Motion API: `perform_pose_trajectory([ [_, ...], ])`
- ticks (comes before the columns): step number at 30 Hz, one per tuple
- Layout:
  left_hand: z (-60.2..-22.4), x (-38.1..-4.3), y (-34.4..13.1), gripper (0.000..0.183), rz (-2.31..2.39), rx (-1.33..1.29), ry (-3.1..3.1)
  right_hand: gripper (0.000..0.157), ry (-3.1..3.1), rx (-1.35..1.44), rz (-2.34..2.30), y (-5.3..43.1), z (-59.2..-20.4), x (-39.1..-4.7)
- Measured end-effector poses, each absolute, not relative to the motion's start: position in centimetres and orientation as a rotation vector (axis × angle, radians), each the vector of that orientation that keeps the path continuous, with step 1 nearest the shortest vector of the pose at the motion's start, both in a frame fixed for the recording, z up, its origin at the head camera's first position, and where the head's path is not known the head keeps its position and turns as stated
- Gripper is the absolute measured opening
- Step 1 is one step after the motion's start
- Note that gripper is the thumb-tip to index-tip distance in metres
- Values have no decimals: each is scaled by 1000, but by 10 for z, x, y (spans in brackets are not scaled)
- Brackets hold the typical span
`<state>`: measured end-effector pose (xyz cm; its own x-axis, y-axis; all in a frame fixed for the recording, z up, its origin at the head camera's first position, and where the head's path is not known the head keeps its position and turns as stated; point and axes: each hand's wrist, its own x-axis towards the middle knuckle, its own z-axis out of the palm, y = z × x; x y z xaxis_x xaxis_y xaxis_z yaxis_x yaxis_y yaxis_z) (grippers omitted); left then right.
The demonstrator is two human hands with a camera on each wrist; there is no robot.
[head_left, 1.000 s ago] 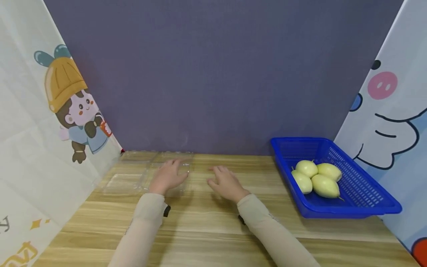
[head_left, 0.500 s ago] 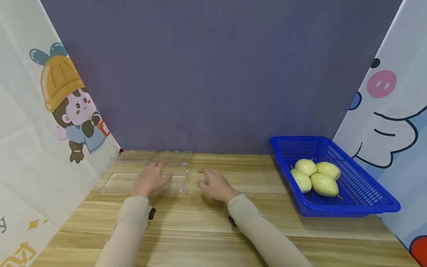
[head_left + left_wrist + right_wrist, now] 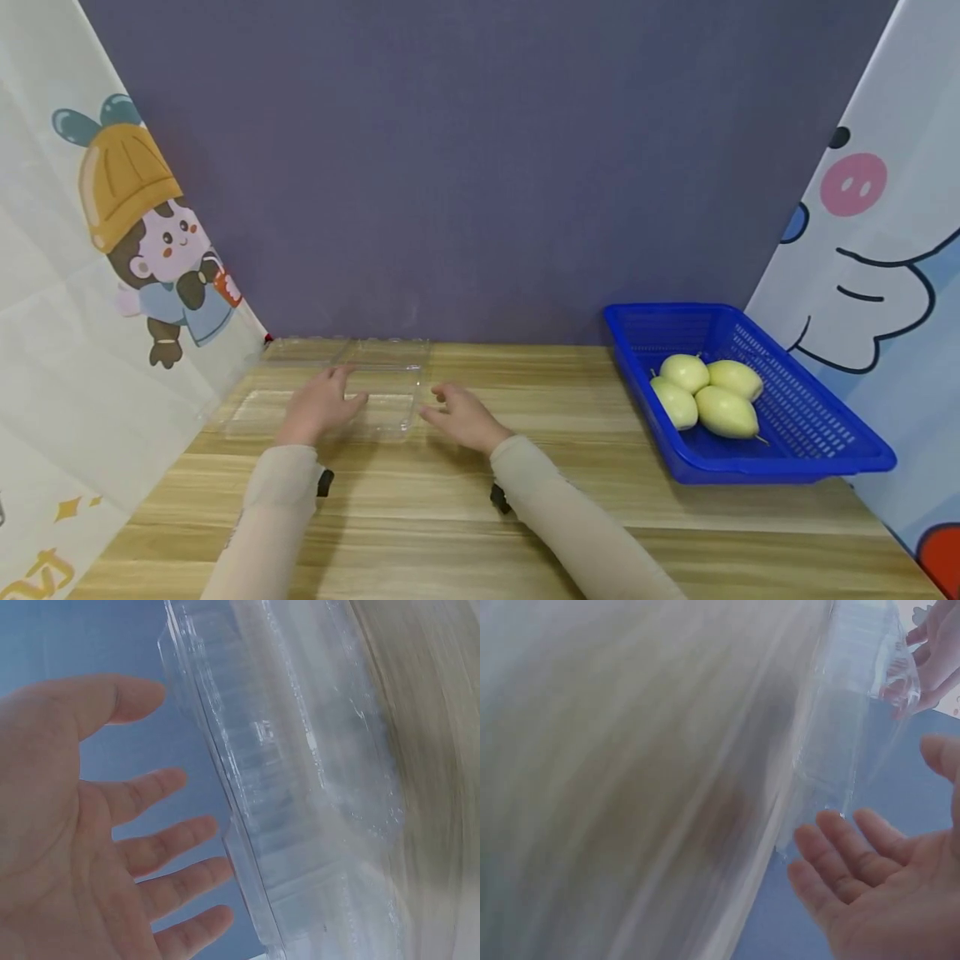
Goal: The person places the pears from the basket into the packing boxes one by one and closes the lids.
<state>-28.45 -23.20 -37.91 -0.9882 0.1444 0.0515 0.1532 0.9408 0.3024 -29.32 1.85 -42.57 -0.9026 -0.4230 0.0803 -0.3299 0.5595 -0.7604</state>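
Note:
A clear plastic box (image 3: 386, 410) lies on the table at the left, with its lid-like far half laid back toward the dark backboard. My left hand (image 3: 318, 406) hovers over its middle, fingers spread and nothing in the palm. In the left wrist view the fingertips of that hand (image 3: 142, 840) come close to the box's rim (image 3: 225, 765); whether they touch it I cannot tell. Just right of the box is my right hand (image 3: 467, 419), fingers relaxed and holding nothing. The right wrist view has this hand (image 3: 885, 877) palm up beside the box's end (image 3: 829, 742).
A blue plastic basket (image 3: 787, 477) stands on the right side of the wooden table (image 3: 450, 542). Several pale yellow-green oval fruits (image 3: 726, 412) with short stems lie in it. A dark backboard (image 3: 480, 167) rises behind, and printed cloths (image 3: 45, 333) hang at both sides.
Both hands have moved left, the left one further over the plastic box and the right one nearer to its right end. The box and the basket stay where they were.

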Motion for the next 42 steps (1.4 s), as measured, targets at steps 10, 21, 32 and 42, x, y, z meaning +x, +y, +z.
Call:
perform_pose_trajectory([
  [10,-381,-284,-239,66,-521,-209,-3061,80,2570,-444,-1396,2,-430,-293],
  [21,-380,-280,-247,66,-569,-204,-3119,81,2442,-353,-1547,-5,-434,-294],
  [32,-385,-281,-248,66,-597,-243,-3120,75,2400,-344,-1610,-6,-435,-296],
  [42,-388,-285,-247,64,-660,-285,-3101,76,2376,-339,-1588,-2,-435,-297],
])
